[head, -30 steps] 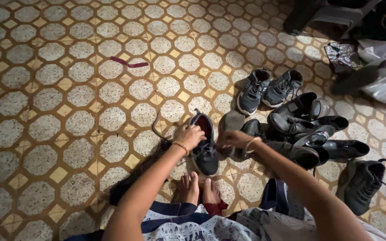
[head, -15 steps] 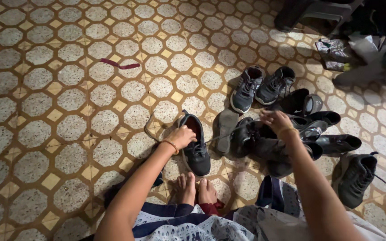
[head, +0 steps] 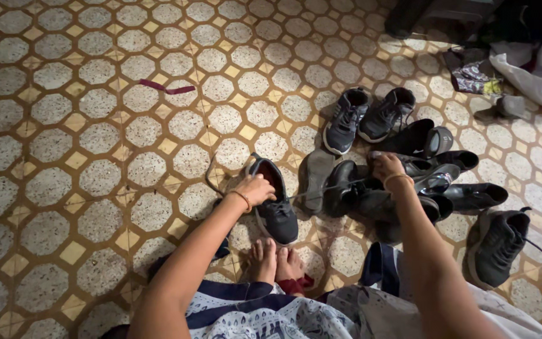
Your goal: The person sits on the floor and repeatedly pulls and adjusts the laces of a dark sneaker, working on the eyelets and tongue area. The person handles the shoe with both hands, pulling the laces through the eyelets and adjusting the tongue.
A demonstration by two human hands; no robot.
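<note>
- Here, near the middle of the frame, the left hand [head: 255, 188] is gripping the collar of a dark sneaker [head: 275, 201], fingers curled over the rim, seemingly to keep it steady on the tiled floor [head: 64, 157]; the shoe is lying sole down with its toe pointing toward the bare feet [head: 277, 260] at lower centre.
- The right hand [head: 387, 168] is reaching into the pile of dark shoes [head: 409, 185] at centre right, resting on top of one; I cannot tell whether the fingers are closing on anything, since the shoes are overlapping and dark.
- A thin lace [head: 327, 188] is stretching between the sneaker and the pile, looking taut, though which hand is pulling it is hard to say.
- A grey pair of sneakers [head: 368, 116] is standing side by side just above the pile, and a lone black sneaker [head: 500, 245] is lying apart at lower right.
- A grey insole or sole-up shoe [head: 315, 179] is lying between the held sneaker and the pile.
- Room for moving is opening to the left, where the floor is carrying only a small dark-red strip [head: 165, 87] at upper left.
- The right side is crowding up: shoes close together, with cloth and bags [head: 522, 69] bunching at upper right.
</note>
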